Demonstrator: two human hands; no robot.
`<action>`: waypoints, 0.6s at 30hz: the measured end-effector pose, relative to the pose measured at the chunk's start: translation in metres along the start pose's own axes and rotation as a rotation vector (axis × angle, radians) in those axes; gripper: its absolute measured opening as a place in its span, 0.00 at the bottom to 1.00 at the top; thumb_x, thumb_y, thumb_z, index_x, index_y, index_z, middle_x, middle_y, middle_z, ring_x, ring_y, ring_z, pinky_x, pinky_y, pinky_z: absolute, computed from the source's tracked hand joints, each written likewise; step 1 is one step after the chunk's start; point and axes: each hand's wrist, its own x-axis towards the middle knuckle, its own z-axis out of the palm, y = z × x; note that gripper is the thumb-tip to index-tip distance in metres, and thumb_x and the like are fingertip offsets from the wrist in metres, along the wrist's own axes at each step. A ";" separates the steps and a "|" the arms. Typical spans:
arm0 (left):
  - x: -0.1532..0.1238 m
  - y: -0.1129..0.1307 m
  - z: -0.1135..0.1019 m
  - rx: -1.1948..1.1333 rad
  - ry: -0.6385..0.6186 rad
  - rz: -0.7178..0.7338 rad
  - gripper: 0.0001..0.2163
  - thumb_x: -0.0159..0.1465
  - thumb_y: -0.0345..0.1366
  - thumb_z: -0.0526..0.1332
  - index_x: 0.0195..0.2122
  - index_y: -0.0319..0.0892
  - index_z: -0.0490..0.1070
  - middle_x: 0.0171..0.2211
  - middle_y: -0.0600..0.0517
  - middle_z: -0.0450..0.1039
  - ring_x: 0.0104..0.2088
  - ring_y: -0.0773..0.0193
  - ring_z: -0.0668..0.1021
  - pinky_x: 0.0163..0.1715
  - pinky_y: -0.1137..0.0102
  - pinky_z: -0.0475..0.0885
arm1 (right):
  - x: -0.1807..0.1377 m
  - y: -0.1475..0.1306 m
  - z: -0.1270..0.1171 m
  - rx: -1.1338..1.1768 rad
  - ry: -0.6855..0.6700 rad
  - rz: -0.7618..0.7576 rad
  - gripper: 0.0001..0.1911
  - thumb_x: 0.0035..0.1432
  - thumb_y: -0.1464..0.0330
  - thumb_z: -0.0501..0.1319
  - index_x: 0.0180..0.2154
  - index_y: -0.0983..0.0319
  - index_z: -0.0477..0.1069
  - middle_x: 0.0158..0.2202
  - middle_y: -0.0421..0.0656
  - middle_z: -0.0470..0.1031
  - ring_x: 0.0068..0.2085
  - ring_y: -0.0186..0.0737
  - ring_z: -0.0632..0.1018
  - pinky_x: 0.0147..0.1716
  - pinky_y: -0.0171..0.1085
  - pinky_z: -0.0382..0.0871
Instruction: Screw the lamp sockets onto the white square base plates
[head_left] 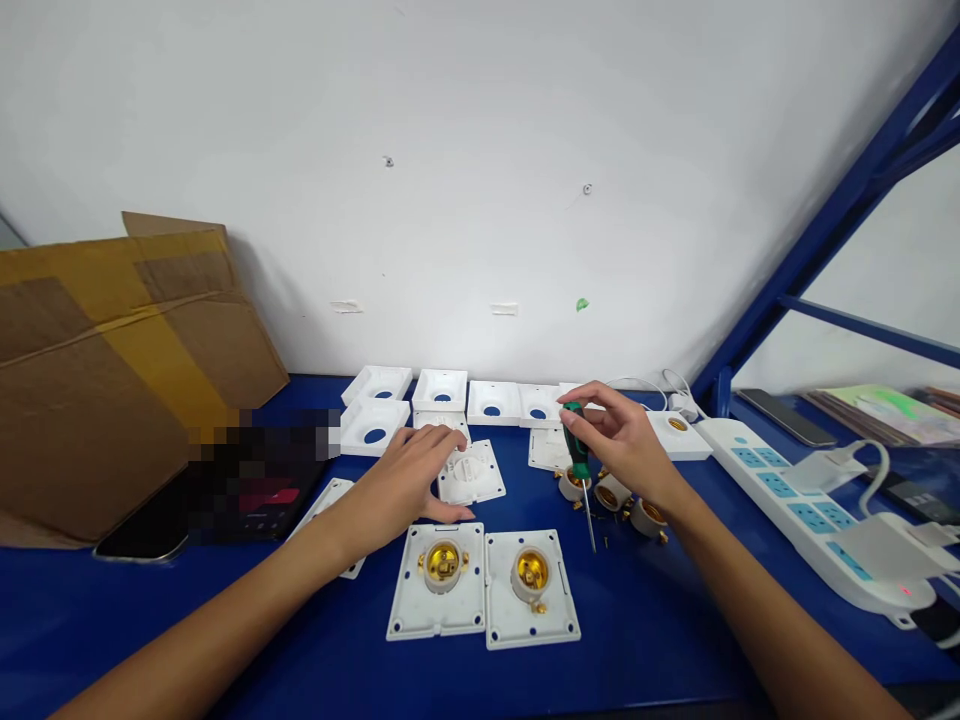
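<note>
Square white plastic plates (405, 605) with round brass-lined sockets (531, 572) lie to the near left of the right hand (615, 440), which grips a green-handled metal screwdriver (577, 445). The left hand (416, 470), loosely spread, is beside another square white plate (487, 483).

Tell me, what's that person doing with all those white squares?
The person's right hand is holding a green screwdriver, tip down near some loose sockets. The left hand is spread at a white plate; I can't tell if it's touching. Closer to the person, two front plates lie side by side, each with a gold-lined socket on it.
</note>
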 end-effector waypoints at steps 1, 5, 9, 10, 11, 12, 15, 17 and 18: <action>0.001 0.000 0.000 0.006 0.005 0.003 0.32 0.54 0.55 0.77 0.51 0.44 0.67 0.52 0.45 0.76 0.49 0.46 0.77 0.50 0.59 0.63 | 0.001 0.001 -0.001 -0.013 0.016 -0.018 0.11 0.67 0.58 0.66 0.44 0.58 0.74 0.31 0.37 0.66 0.27 0.32 0.66 0.24 0.35 0.58; 0.002 0.000 0.001 0.022 0.022 0.027 0.29 0.55 0.53 0.77 0.48 0.44 0.68 0.51 0.47 0.77 0.46 0.49 0.77 0.48 0.61 0.63 | 0.001 0.004 -0.004 -0.093 0.081 -0.114 0.09 0.68 0.60 0.64 0.45 0.59 0.73 0.26 0.34 0.63 0.26 0.33 0.66 0.26 0.36 0.61; 0.002 -0.002 0.006 0.018 0.029 0.059 0.26 0.56 0.51 0.77 0.47 0.44 0.70 0.48 0.49 0.77 0.46 0.50 0.78 0.47 0.62 0.63 | -0.001 0.005 -0.002 -0.199 0.121 -0.228 0.06 0.68 0.64 0.64 0.45 0.58 0.74 0.27 0.35 0.66 0.26 0.34 0.68 0.27 0.37 0.64; 0.002 -0.003 0.007 0.015 0.032 0.063 0.25 0.56 0.52 0.77 0.46 0.44 0.70 0.47 0.49 0.78 0.46 0.50 0.78 0.47 0.62 0.63 | -0.001 0.005 -0.002 -0.221 0.130 -0.256 0.05 0.68 0.65 0.64 0.44 0.58 0.74 0.29 0.36 0.68 0.27 0.34 0.69 0.28 0.37 0.65; 0.002 -0.004 0.008 0.012 0.033 0.067 0.25 0.57 0.53 0.76 0.46 0.44 0.71 0.46 0.49 0.78 0.46 0.50 0.78 0.47 0.62 0.63 | -0.001 0.005 -0.002 -0.238 0.139 -0.281 0.05 0.68 0.66 0.64 0.44 0.58 0.74 0.31 0.37 0.69 0.28 0.34 0.70 0.28 0.37 0.66; 0.002 -0.004 0.008 0.007 0.034 0.070 0.24 0.58 0.54 0.75 0.46 0.44 0.71 0.46 0.49 0.78 0.45 0.51 0.78 0.48 0.61 0.63 | -0.002 0.005 -0.002 -0.253 0.149 -0.304 0.05 0.68 0.66 0.64 0.45 0.58 0.74 0.33 0.38 0.70 0.28 0.34 0.70 0.28 0.38 0.66; 0.002 -0.003 0.007 -0.012 0.032 0.078 0.22 0.62 0.56 0.71 0.46 0.45 0.72 0.46 0.49 0.79 0.43 0.52 0.78 0.49 0.60 0.64 | -0.001 0.005 -0.003 -0.278 0.183 -0.351 0.05 0.68 0.67 0.64 0.45 0.58 0.74 0.33 0.39 0.70 0.29 0.35 0.71 0.28 0.38 0.67; 0.002 -0.001 0.005 -0.025 0.029 0.080 0.22 0.64 0.57 0.69 0.46 0.45 0.73 0.48 0.48 0.79 0.44 0.51 0.78 0.51 0.59 0.64 | -0.001 0.005 -0.005 -0.285 0.208 -0.370 0.04 0.68 0.67 0.63 0.45 0.57 0.74 0.33 0.39 0.69 0.29 0.36 0.71 0.28 0.38 0.68; 0.002 0.000 0.004 -0.031 0.025 0.080 0.22 0.64 0.58 0.68 0.46 0.45 0.73 0.48 0.47 0.80 0.45 0.51 0.79 0.51 0.58 0.65 | -0.001 0.005 -0.005 -0.287 0.220 -0.376 0.04 0.69 0.67 0.63 0.45 0.57 0.74 0.33 0.39 0.69 0.30 0.36 0.71 0.29 0.38 0.69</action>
